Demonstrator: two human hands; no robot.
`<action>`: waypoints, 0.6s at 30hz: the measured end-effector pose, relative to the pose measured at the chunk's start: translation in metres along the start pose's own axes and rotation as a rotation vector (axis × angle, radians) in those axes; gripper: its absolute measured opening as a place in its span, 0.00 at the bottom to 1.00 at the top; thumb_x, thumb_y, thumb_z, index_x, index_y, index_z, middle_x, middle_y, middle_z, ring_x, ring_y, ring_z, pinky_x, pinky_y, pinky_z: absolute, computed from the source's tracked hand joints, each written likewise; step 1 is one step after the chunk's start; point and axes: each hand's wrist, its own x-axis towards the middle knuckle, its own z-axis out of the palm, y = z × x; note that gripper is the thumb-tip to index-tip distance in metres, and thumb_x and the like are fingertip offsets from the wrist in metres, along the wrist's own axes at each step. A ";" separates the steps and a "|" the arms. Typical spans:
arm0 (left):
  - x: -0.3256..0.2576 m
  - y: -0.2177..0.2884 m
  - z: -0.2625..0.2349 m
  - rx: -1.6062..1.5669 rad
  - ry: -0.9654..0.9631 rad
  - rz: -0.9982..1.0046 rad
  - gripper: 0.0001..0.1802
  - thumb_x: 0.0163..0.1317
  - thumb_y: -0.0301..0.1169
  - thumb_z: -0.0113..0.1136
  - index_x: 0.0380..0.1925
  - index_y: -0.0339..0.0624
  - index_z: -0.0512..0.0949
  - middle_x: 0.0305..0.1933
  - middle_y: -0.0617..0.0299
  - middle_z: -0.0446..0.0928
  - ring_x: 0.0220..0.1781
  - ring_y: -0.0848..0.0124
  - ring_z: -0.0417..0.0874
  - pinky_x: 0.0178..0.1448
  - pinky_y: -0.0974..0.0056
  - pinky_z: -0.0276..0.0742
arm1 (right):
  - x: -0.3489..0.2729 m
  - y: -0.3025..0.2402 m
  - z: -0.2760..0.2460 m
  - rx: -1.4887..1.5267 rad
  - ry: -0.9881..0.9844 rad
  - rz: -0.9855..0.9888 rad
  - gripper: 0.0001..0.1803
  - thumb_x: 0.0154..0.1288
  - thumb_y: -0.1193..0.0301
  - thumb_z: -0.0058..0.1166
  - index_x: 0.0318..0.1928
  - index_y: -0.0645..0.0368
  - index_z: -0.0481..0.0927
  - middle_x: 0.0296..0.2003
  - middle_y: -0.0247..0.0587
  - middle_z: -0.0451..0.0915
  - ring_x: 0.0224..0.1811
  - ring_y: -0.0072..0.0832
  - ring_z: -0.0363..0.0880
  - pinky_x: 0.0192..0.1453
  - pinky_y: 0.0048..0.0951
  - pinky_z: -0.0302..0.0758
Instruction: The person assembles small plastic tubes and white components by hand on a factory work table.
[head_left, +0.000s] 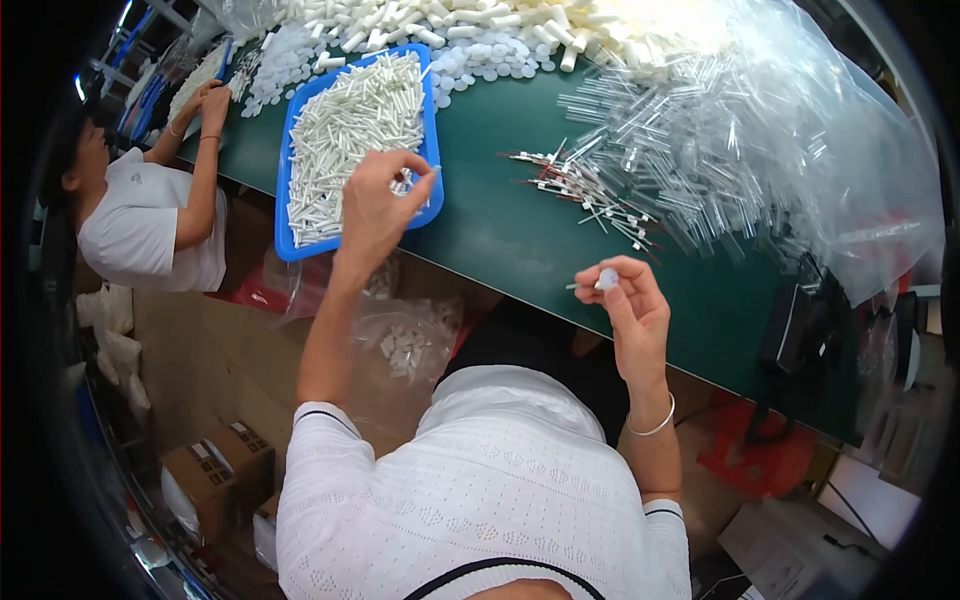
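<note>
while the left hand (378,205) hovers over the near right corner of the blue tray (284,215), its fingers curl toward the thumb in a pinch; whether a white tube is gripped between them cannot be told. the tray sits on the green tabletop (500,240) and is filled with short white tubes (350,120). to the right of the tray, past the tabletop's near edge, the right hand (628,305) is raised with thumb and forefinger closed on a small white cap (606,278), from which a thin stem projects toward the tray. further right of the tray, a scatter of thin red-and-white sticks (590,195) lies on the tabletop, beside a heap of clear tubes in a clear plastic bag (760,140). beyond the tray, white caps and larger white tubes (470,35) are piled. left of the tray, another person in a white shirt (140,225) works with both hands at the tabletop edge. below the tray, a clear bag of white parts (405,345) hangs under the tabletop.
</note>
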 end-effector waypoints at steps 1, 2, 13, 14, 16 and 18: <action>-0.008 0.015 0.009 -0.326 0.032 -0.066 0.06 0.54 0.30 0.67 0.30 0.41 0.83 0.29 0.65 0.81 0.33 0.72 0.78 0.42 0.66 0.71 | 0.003 -0.002 -0.001 0.013 0.032 -0.039 0.15 0.73 0.72 0.49 0.55 0.66 0.70 0.46 0.49 0.80 0.45 0.27 0.81 0.53 0.28 0.77; -0.021 0.028 0.020 -0.496 -0.081 -0.111 0.06 0.56 0.29 0.66 0.33 0.40 0.83 0.31 0.66 0.81 0.33 0.76 0.77 0.42 0.68 0.71 | 0.006 -0.002 0.002 0.014 0.027 -0.078 0.15 0.74 0.70 0.47 0.56 0.65 0.69 0.48 0.52 0.80 0.44 0.30 0.82 0.53 0.30 0.78; -0.057 0.067 0.080 -1.025 -0.380 -0.190 0.09 0.60 0.25 0.65 0.41 0.40 0.85 0.37 0.64 0.82 0.40 0.77 0.76 0.47 0.71 0.71 | 0.005 -0.002 0.006 0.079 0.080 -0.225 0.17 0.74 0.66 0.48 0.56 0.65 0.69 0.47 0.52 0.79 0.46 0.34 0.82 0.55 0.35 0.79; -0.057 0.068 0.079 -1.002 -0.370 -0.159 0.09 0.60 0.22 0.64 0.41 0.36 0.84 0.38 0.62 0.81 0.40 0.76 0.77 0.47 0.70 0.71 | 0.005 -0.001 0.006 0.109 0.068 -0.209 0.17 0.74 0.67 0.48 0.56 0.65 0.69 0.47 0.52 0.79 0.46 0.34 0.82 0.55 0.34 0.79; -0.056 0.071 0.078 -0.976 -0.361 -0.129 0.08 0.60 0.19 0.63 0.40 0.33 0.83 0.40 0.59 0.80 0.41 0.75 0.77 0.48 0.70 0.71 | 0.004 -0.001 0.007 0.142 0.056 -0.193 0.16 0.73 0.68 0.49 0.55 0.65 0.70 0.47 0.52 0.79 0.47 0.33 0.82 0.55 0.32 0.79; -0.055 0.073 0.079 -0.775 -0.220 0.041 0.08 0.58 0.19 0.64 0.38 0.35 0.83 0.38 0.60 0.81 0.40 0.72 0.77 0.49 0.69 0.70 | 0.003 -0.002 0.010 0.035 0.055 -0.153 0.15 0.71 0.72 0.52 0.54 0.66 0.71 0.48 0.49 0.79 0.46 0.29 0.81 0.53 0.29 0.78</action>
